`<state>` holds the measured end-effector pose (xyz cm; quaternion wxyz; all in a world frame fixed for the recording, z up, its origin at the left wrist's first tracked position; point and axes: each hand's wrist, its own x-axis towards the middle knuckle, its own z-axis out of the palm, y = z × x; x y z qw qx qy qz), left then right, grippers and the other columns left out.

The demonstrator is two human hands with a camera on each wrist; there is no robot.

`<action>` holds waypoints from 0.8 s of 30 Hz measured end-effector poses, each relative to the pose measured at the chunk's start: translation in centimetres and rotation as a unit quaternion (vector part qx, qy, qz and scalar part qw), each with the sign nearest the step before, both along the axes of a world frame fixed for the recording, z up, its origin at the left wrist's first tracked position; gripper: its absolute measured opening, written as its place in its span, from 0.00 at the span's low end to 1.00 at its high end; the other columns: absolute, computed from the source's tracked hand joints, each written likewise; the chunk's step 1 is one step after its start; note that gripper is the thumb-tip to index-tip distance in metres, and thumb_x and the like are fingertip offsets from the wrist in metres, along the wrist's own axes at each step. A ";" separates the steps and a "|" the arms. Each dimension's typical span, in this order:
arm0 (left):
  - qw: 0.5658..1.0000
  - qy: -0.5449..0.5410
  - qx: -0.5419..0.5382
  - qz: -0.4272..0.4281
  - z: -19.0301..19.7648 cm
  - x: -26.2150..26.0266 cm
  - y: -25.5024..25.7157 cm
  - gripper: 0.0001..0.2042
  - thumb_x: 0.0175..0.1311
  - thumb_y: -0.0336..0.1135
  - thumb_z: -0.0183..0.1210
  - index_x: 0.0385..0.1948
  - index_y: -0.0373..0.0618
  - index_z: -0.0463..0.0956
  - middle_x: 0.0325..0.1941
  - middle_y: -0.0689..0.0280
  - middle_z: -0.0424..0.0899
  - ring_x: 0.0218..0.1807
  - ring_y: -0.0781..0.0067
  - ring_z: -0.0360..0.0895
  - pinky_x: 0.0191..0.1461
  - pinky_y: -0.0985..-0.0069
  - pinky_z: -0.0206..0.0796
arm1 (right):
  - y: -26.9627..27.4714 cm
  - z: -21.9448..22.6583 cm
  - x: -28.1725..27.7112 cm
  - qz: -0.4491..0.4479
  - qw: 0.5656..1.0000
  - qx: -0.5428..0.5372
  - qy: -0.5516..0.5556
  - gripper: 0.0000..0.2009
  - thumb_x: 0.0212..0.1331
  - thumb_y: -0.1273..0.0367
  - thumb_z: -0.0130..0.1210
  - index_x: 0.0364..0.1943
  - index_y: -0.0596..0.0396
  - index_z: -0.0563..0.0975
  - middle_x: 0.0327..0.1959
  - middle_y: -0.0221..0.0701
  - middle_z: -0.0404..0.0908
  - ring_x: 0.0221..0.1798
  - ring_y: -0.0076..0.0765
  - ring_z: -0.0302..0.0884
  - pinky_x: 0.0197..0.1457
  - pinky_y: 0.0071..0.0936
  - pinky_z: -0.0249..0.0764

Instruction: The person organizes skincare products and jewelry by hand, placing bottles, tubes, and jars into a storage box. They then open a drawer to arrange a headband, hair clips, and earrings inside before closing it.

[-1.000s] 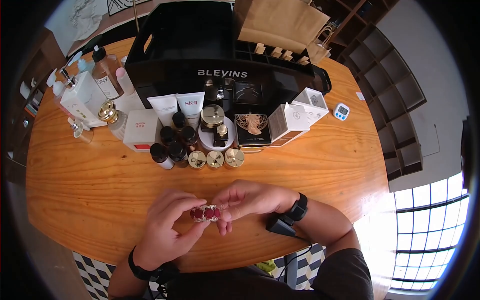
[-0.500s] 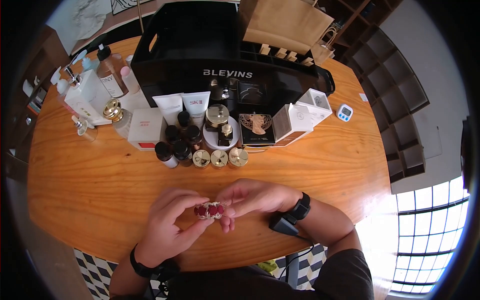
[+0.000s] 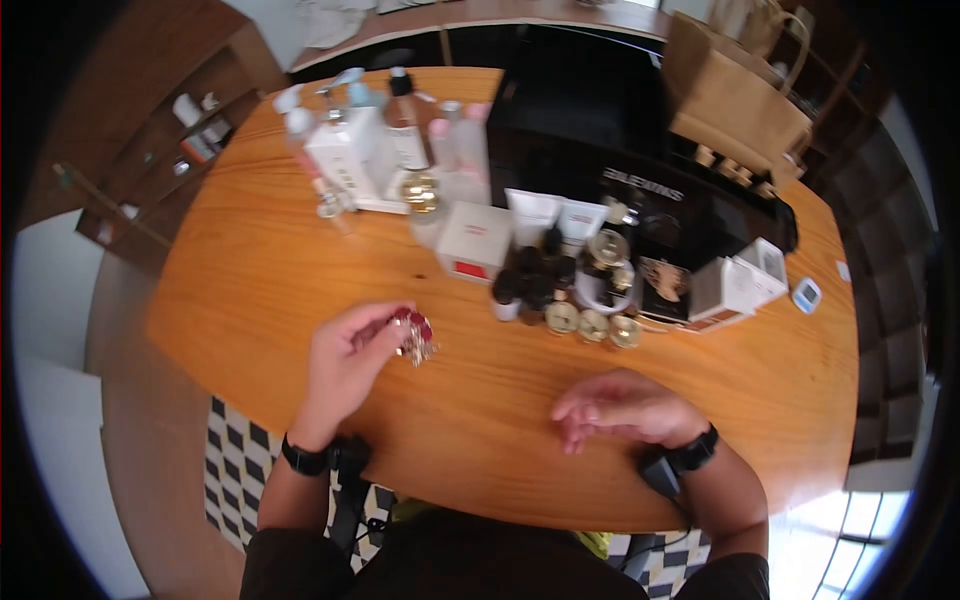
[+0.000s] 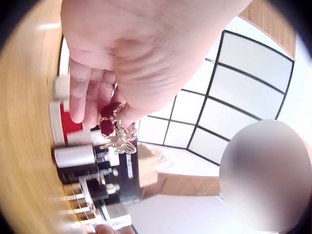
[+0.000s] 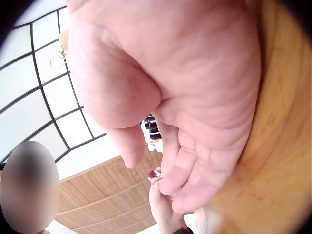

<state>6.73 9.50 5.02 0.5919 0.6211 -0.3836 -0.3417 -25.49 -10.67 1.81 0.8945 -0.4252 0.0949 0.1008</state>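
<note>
My left hand (image 3: 350, 360) pinches a gold-coloured ornament with dark red stones (image 3: 416, 336) between thumb and fingers, over the left part of the wooden table. In the left wrist view, the ornament (image 4: 117, 127) shows red stones near the fingertips and looped metalwork hanging below them. Its exact kind is unclear. Further right, my right hand (image 3: 630, 408) is over the table with loosely bent fingers and nothing in its grasp. The right wrist view shows its palm and relaxed fingers, with the ornament (image 5: 154, 175) small in the distance.
Beyond the hands stand a white box with a red label (image 3: 474, 242), dark-capped bottles (image 3: 536, 288) and gold-lidded jars (image 3: 593, 325). Pump bottles (image 3: 345, 160) are at the back left. A black tray (image 3: 580, 130), paper bags (image 3: 735, 90) and a small timer (image 3: 806, 294) stand farther back.
Earlier, both hands were together at the ornament. The right hand has let go and the hands have parted, the left carrying the ornament leftward. The head view has turned left.
</note>
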 end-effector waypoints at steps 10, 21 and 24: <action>0.971 -0.128 0.141 0.143 -0.7 12.3 2.2 0.11 0.69 0.29 0.68 0.48 0.32 0.87 0.40 0.60 0.92 0.40 0.78 0.87 0.43 0.81 0.79 | 0.4 0.9 0.3 -0.025 0.998 -0.048 0.042 0.11 0.70 0.76 0.64 0.53 0.63 0.81 0.43 0.37 0.87 0.50 0.38 0.87 0.57 0.32 0.81; 0.925 -0.282 0.199 0.157 -1.6 16.8 1.2 0.09 0.61 0.34 0.72 0.36 0.38 0.89 0.34 0.58 0.92 0.36 0.68 0.89 0.41 0.71 0.79 | 0.2 0.9 0.2 0.001 0.995 -0.085 0.059 0.12 0.67 0.76 0.66 0.52 0.63 0.82 0.41 0.37 0.87 0.45 0.35 0.87 0.52 0.31 0.81; 0.927 -0.263 0.223 0.150 -1.0 16.7 1.0 0.08 0.61 0.34 0.71 0.35 0.38 0.89 0.33 0.57 0.92 0.36 0.65 0.90 0.41 0.69 0.79 | 0.3 1.3 0.1 -0.002 0.992 -0.096 0.077 0.13 0.66 0.75 0.67 0.52 0.64 0.82 0.40 0.39 0.87 0.43 0.36 0.86 0.51 0.31 0.80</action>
